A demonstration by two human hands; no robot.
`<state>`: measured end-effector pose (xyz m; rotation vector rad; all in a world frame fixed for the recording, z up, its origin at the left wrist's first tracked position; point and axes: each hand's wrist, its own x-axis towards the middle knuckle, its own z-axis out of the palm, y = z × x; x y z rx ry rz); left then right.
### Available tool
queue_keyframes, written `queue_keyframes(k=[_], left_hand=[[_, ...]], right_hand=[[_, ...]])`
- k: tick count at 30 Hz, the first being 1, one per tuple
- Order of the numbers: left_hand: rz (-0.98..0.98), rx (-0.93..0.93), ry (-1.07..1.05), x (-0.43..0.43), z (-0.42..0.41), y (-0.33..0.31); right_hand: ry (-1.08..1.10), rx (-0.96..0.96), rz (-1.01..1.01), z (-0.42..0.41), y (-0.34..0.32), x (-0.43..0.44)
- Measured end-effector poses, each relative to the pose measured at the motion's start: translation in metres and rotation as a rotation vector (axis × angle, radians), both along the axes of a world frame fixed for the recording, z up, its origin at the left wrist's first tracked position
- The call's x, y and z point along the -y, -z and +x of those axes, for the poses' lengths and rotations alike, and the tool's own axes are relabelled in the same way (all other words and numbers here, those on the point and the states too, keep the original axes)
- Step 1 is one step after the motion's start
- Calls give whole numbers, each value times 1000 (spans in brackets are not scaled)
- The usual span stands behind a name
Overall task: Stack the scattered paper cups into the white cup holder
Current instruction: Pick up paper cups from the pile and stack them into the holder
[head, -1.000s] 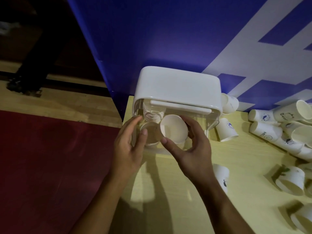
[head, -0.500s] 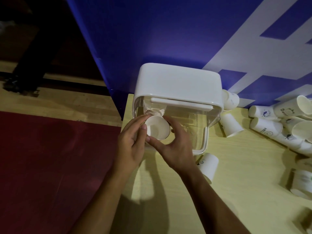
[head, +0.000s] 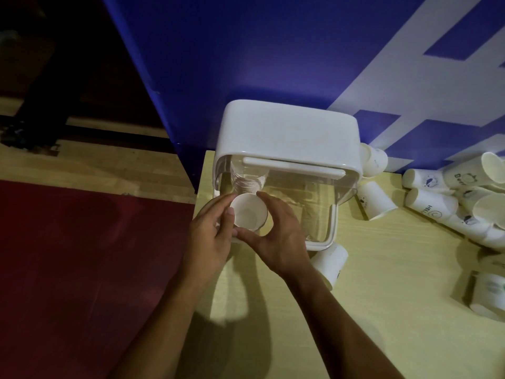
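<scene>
The white cup holder (head: 289,132) with a clear front stands at the table's back left corner, against the blue wall. Inside its left side I see a stack of nested cups (head: 247,181). At the bottom of that stack a white paper cup (head: 248,212) shows its open mouth toward me. My left hand (head: 210,236) and my right hand (head: 278,236) both curl round this cup, the left from the left side, the right from the right and below. More paper cups (head: 448,203) lie scattered to the right.
A cup (head: 329,265) lies on its side just right of my right wrist. Another (head: 375,199) lies beside the holder's right wall, one (head: 374,160) behind it. The yellow table (head: 382,296) ends at the left near my left forearm; red floor lies beyond.
The cup has moved left from the holder's middle to the mouth of the stack at its left side. Both hands have closed in round it.
</scene>
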<state>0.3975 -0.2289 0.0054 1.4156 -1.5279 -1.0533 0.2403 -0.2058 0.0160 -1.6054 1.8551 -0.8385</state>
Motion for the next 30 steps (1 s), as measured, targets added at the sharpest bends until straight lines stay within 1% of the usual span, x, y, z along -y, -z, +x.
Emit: queue_keyframes(k=[5, 10, 13, 15, 16, 18, 21, 24, 26, 27, 28, 30], left_hand=[[-19, 66, 11, 1, 0, -4], [20, 87, -77, -10, -1, -19], [-55, 71, -144, -30, -7, -29], [-131, 59, -133, -48, -16, -33], [-153, 47, -108, -56, -23, -33], [-157, 21, -35, -72, -38, -30], [-86, 19, 91, -92, -65, -22], [-29, 66, 195, -105, -87, -8], [22, 103, 249, -111, -97, 6], [46, 123, 269, -114, -101, 14], [63, 144, 284, -116, -106, 21], [100, 176, 318, -119, -119, 26]], right_hand=[[-13, 24, 29, 0, 1, 1], [-11, 26, 58, -16, -8, -17], [78, 10, -6, -47, -11, -46], [199, -20, -72, -74, -11, -68], [261, -29, -71, -88, -9, -78], [322, -32, 45, -115, 0, -97], [228, -117, 250, -143, 23, -114], [177, -126, 377, -153, 35, -114], [143, -112, 417, -155, 35, -111], [154, -72, 407, -158, 32, -111], [195, 16, 375, -161, 28, -111], [319, 306, 357, -170, 19, -112]])
